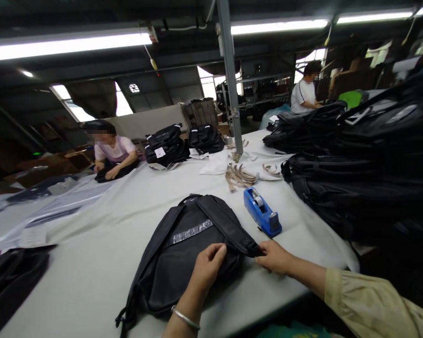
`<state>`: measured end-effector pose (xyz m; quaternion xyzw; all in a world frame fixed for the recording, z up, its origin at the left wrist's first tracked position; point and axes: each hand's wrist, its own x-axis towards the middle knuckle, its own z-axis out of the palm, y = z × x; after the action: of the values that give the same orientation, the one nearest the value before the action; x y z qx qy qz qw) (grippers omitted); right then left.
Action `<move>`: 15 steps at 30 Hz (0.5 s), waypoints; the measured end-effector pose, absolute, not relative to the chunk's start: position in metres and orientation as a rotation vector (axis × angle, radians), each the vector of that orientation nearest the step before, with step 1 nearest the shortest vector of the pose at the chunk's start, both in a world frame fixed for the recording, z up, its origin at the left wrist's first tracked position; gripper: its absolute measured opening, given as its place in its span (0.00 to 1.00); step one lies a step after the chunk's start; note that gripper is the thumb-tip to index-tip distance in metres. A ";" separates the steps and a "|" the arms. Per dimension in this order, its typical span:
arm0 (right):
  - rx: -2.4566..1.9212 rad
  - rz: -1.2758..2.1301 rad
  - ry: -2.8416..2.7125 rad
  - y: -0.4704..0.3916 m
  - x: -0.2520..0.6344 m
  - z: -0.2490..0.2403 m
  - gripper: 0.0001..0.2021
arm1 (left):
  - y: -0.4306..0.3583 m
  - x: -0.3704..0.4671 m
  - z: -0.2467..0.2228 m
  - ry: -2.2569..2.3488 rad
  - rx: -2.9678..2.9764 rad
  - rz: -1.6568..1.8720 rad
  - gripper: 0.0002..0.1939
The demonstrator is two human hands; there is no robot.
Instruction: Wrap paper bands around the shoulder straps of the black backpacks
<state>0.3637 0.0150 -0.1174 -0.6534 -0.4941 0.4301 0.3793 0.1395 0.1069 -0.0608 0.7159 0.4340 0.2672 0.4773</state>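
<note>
A black backpack (190,253) lies on the white-covered table (102,253) in front of me, its shoulder straps facing up. Across its back panel runs a shiny, clear-looking strip (192,232). My right hand (273,256) pinches the lower end of the right shoulder strap (229,225). Over the lower part of the backpack is my left hand (208,265), fingers curled and thumb against the forefinger; whatever may be between them is too small to make out. Just beyond my right hand stands a blue tape dispenser (261,211).
High piles of black backpacks (356,173) line the right side. Beige strips (240,176) lie near a metal post (231,80). More black bags (165,145) sit at the back. One co-worker (114,150) handles black fabric at left; another person (305,91) stands far right.
</note>
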 end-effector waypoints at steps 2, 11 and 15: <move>-1.559 1.085 -1.186 0.013 0.364 -0.100 0.05 | 0.116 0.151 -0.060 1.217 1.656 0.764 0.22; -1.117 0.808 -1.455 0.058 0.351 0.000 0.09 | 0.141 0.184 0.005 0.735 1.226 0.758 0.34; -1.081 1.039 -1.242 0.076 0.330 0.012 0.12 | 0.154 0.193 0.046 0.623 0.979 0.902 0.19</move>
<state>0.3303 0.0758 0.0121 -0.4590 -0.5274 0.4411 0.5626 0.1930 0.1543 0.0456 0.4465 0.2843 0.4114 0.7420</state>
